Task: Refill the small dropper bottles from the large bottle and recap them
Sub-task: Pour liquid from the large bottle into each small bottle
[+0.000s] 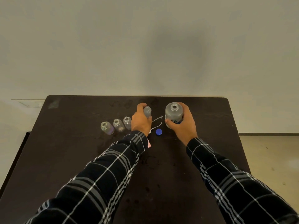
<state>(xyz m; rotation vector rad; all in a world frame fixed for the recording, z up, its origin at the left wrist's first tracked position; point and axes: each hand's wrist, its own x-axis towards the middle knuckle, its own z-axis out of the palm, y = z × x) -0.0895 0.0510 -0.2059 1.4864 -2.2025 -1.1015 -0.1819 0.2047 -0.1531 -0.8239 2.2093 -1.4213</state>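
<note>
Fingers [141, 107] of our left hand [140, 121] wrap a small dropper bottle [147, 111], mouth open and upright, at the far middle of the dark table [210, 120]. Our right hand [184, 126] grasps the large bottle [174, 113], also upright and uncapped, thumb across its label. We cannot tell whether either base is off the tabletop.

The blue cap [158, 132] lies between our wrists. A thin white loop [157, 121] lies between the two bottles. Three more small bottles [119, 125] stand open in a row to the left.

We judge the step to be the pour into the held bottle. The mouth is wide and the neck narrow, so we should bring the lips nearly together. We should keep the small bottle vertical, tip the large one slowly, and stop short of the neck.
</note>
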